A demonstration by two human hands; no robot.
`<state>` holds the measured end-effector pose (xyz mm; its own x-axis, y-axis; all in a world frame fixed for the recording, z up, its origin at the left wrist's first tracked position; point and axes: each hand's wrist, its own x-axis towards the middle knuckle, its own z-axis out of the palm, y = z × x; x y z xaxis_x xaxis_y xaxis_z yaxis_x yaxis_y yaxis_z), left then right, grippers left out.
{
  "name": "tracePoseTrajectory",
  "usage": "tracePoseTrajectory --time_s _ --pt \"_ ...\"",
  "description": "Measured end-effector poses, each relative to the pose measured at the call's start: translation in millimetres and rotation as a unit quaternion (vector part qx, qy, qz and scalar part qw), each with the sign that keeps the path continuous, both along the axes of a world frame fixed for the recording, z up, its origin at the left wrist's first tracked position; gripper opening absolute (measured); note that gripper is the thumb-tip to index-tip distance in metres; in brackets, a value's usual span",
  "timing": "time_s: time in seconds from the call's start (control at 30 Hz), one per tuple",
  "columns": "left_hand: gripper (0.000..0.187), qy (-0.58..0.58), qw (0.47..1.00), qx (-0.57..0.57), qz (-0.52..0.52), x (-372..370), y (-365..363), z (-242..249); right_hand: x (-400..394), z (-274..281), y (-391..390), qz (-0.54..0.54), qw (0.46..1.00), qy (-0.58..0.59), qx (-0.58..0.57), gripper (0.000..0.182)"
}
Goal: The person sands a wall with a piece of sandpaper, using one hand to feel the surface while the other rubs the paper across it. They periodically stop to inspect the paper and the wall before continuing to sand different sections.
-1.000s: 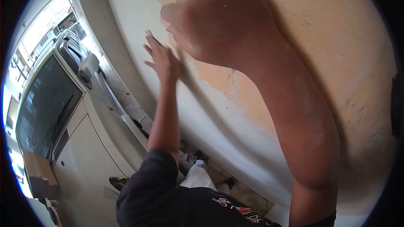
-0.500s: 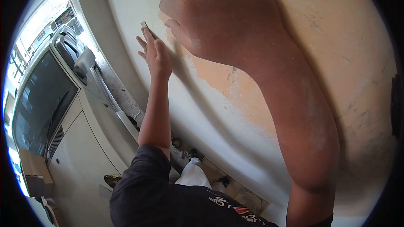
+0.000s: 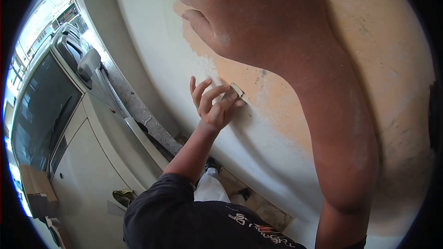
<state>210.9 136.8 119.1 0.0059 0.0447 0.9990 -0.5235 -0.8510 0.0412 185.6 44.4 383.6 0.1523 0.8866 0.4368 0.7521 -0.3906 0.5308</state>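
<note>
My left hand (image 3: 214, 106) is raised against the wall, its thumb and fingers pinching a small flat piece with a pale edge (image 3: 236, 89). The piece is right at the wall surface, near the ragged lower border of a peach-coloured patch (image 3: 272, 106) beside white paint. Close to the camera, my right hand (image 3: 249, 16) reaches up over the same patch with its back toward me. Its thumb and forefinger are bent in toward the wall; the other fingers are cut off or hidden, and I cannot tell what it holds.
A light-coloured van (image 3: 97, 157) with a dark windscreen and a side mirror (image 3: 88, 64) stands close on the left. Cardboard boxes (image 3: 37, 182) are at the lower left. Below my dark T-shirt (image 3: 198, 226), tiled floor (image 3: 265, 207) runs along the wall's foot.
My left hand has moved right and down along the wall with the flat piece, from the white paint to the patch's edge. My right hand has barely shifted.
</note>
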Motion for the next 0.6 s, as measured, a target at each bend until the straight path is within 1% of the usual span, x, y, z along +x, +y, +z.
tracePoseTrajectory --time_s 0.03,0.07,0.13,0.2,0.27,0.3,0.33,0.4,0.43,0.47,0.53,0.57,0.6 --pt "0.026 -0.035 0.999 -0.019 -0.015 5 -3 -1 0 -1 2 -0.002 1.000 0.001 -0.004 0.010" --pt "0.026 -0.035 0.999 -0.025 -0.016 6 -7 -3 1 0 2 -0.004 1.000 0.001 -0.010 0.010" --pt "0.020 -0.053 0.995 -0.079 -0.030 8 -12 -6 3 -1 2 -0.008 1.000 -0.002 -0.023 0.010" --pt "0.019 -0.045 0.996 -0.063 -0.037 7 -12 -7 3 -1 -2 -0.009 1.000 0.001 -0.027 0.010" --pt "0.021 -0.014 0.999 -0.016 -0.032 6 -7 -10 5 1 -6 -0.007 1.000 0.011 -0.024 0.010" --pt "0.027 0.005 0.998 -0.011 -0.059 5 -8 -16 5 0 -2 -0.004 1.000 0.012 -0.022 0.010" --pt "0.048 0.016 0.997 0.018 -0.078 7 -7 -27 2 0 -3 -0.002 1.000 0.010 -0.020 0.010" --pt "0.073 0.064 0.995 0.045 -0.058 -3 -17 -36 2 -1 0 -0.006 1.000 0.007 -0.020 0.010" --pt "0.086 0.098 0.993 0.067 -0.020 -7 -21 -33 1 -1 -2 -0.010 1.000 0.006 -0.021 0.010" --pt "0.086 0.095 0.993 0.066 -0.023 -4 -18 -25 0 -1 -3 -0.013 1.000 0.004 -0.022 0.010" --pt "0.089 0.150 0.988 -0.032 -0.005 10 1 -5 0 -2 0 -0.016 0.999 0.003 -0.028 0.010" --pt "0.089 0.235 0.967 -0.101 0.022 29 29 5 1 -2 0 -0.016 0.999 0.006 -0.033 0.010" --pt "0.090 0.318 0.932 -0.168 0.050 50 61 16 -1 -4 1 -0.014 0.999 0.011 -0.037 0.010"
